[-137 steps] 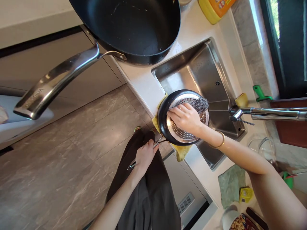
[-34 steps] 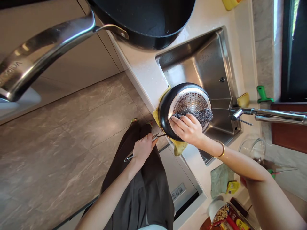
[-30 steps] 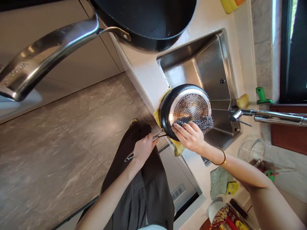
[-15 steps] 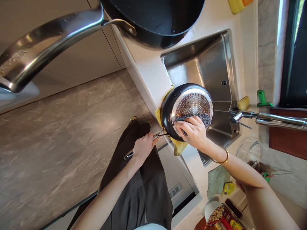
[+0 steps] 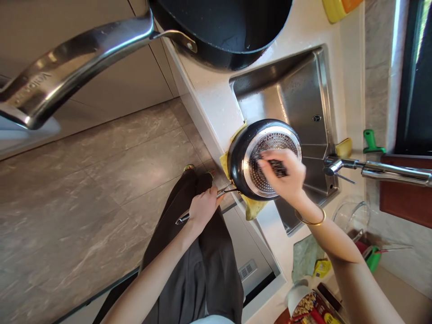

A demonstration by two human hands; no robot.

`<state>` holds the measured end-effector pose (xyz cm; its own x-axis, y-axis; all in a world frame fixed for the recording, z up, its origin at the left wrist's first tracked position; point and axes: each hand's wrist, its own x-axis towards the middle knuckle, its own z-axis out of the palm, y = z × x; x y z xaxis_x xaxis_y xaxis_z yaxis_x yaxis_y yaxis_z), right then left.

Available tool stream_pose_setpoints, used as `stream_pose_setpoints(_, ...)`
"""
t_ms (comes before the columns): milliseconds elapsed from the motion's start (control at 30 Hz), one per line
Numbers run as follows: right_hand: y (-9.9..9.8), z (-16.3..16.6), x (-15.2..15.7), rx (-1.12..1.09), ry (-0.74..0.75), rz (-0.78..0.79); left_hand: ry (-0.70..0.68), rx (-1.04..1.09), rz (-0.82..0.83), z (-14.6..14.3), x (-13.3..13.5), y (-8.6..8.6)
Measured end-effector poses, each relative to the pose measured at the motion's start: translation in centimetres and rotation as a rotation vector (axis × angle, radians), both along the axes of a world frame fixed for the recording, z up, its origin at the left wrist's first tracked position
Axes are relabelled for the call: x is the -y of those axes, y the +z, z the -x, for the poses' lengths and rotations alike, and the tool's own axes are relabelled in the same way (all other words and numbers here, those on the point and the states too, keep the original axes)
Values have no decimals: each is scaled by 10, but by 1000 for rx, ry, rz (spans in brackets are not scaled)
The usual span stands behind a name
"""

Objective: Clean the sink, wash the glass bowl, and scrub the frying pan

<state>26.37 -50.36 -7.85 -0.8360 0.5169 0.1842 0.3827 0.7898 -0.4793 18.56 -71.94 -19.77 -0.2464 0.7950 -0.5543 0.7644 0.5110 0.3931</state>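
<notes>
An upturned black frying pan [image 5: 238,155] rests over the sink's near edge, its dotted metal base facing up. Beneath it a yellow cloth [image 5: 254,208] pokes out on the counter side. My left hand [image 5: 203,207] is wrapped round the pan's metal handle. Blurred by motion, my right hand [image 5: 285,173] is closed on a dark steel wool scourer [image 5: 278,168] over the pan's base. The fingers hide part of the scourer and of the base.
A large black pan [image 5: 222,27] with a long steel handle stands beyond the steel sink [image 5: 297,85]. The faucet [image 5: 340,165] reaches in from the right. A yellow sponge [image 5: 344,147], a green clip [image 5: 372,141], a grey cloth [image 5: 305,256] and food packets [image 5: 317,310] lie around.
My right hand has moved with the scourer up and to the right across the pan's base. The left hand keeps hold of the handle; the whole view has shifted slightly.
</notes>
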Motion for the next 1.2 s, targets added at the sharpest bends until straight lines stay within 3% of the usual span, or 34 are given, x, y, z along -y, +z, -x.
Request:
stream_pose_setpoints(100, 6, -15, -26, -343, -328, 107, 3, 0, -3, 0, 0, 0)
stream_pose_setpoints(167, -2, -36, -44, -426, -440, 153, 6, -11, -18, 1, 0, 0)
stream_pose_setpoints(333, -39, -88, -59, -281, -498, 237, -3, -25, -55, 1, 1, 1)
stream_pose_setpoints(433, -42, -101, -43, -183, -553, 77, -10, -37, -66, 1, 1, 1)
stream_pose_setpoints(500, -32, -102, -32, -125, -513, -111, -11, -47, -66, 1, 2, 0)
stream_pose_setpoints(567, -17, -96, -24, -55, -316, -197, -14, -50, -58, 0, 2, -2)
stream_pose_setpoints(633, -2, -84, -21, 53, -59, -155, -19, -51, -51, 0, 2, -2)
stream_pose_setpoints(700, 8, -68, -22, 175, 59, -93, -23, -56, -44, 0, 2, -3)
stream_pose_setpoints(800, 11, -41, -25, 306, 5, -120, -22, -59, -24, 0, 2, -2)
stream_pose_setpoints(900, 0, -27, -26, 391, 3, -179, -20, -45, -16, 0, 1, -1)
stream_pose_setpoints(1100, -26, -34, -7, 368, 58, -389, -6, -27, -29, 0, 1, 0)
stream_pose_setpoints(1200, -30, -37, 3, 279, 97, -419, -1, -26, -31, 0, 0, 1)
